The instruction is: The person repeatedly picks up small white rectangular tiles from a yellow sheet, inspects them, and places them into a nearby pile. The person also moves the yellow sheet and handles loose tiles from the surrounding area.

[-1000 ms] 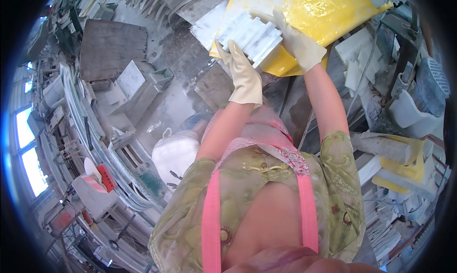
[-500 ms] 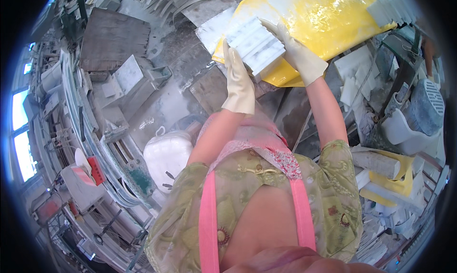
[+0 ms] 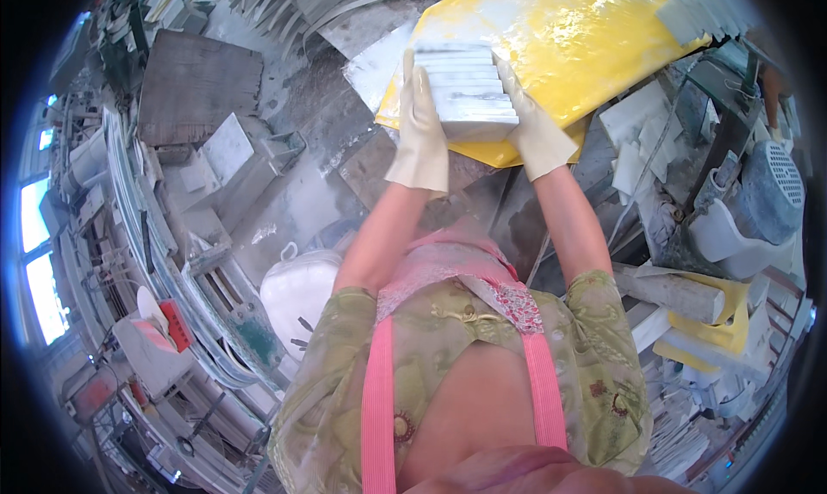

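Observation:
Between my two gloved hands is a stack of white, grey-veined stone slabs (image 3: 468, 85), their long edges lying side by side. My left hand (image 3: 419, 119), in a cream rubber glove, presses flat along the stack's left end. On the right end, my right hand (image 3: 532, 119), gloved the same way, presses with its fingers reaching up the far side. The stack is over the near left part of a wet yellow sheet (image 3: 551, 37). How far the stack is above the sheet, I cannot tell.
More stacked white slabs (image 3: 702, 13) stand at the sheet's far right corner. Broken white slabs (image 3: 642, 132) lie to the right, near a grey-blue perforated basket (image 3: 771, 192). On the left are a dark board (image 3: 198, 85) and a white container (image 3: 297, 292).
The stack has turned between my hands, so its slab edges now run nearly level instead of slanting. Both hands have shifted a little toward me, still gripping it.

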Demonstrator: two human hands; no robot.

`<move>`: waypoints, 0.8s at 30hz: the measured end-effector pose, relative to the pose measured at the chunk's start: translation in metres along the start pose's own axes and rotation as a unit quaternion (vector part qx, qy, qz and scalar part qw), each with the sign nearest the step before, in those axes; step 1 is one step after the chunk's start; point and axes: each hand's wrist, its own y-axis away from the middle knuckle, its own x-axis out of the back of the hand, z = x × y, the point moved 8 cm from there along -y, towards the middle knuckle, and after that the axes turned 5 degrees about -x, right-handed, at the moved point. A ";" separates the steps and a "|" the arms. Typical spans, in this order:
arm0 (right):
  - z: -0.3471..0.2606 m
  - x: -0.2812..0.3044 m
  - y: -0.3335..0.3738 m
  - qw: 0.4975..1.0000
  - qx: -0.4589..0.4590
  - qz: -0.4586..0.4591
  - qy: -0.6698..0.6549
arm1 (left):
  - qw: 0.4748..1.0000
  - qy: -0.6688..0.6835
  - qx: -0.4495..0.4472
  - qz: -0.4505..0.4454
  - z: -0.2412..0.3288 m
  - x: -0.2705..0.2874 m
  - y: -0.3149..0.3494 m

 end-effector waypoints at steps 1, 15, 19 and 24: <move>-0.005 -0.004 0.004 0.998 0.029 0.023 0.048 | 0.998 -0.032 -0.021 -0.055 0.008 -0.001 -0.011; -0.008 -0.016 0.017 0.993 0.089 0.073 0.024 | 0.971 -0.057 -0.070 -0.221 0.008 0.009 -0.022; -0.004 -0.017 0.019 0.993 0.087 0.077 -0.022 | 0.982 -0.009 0.028 -0.184 -0.007 0.024 -0.043; 0.001 -0.017 0.021 0.991 0.088 0.084 -0.063 | 0.975 -0.012 0.105 -0.194 -0.006 0.012 -0.055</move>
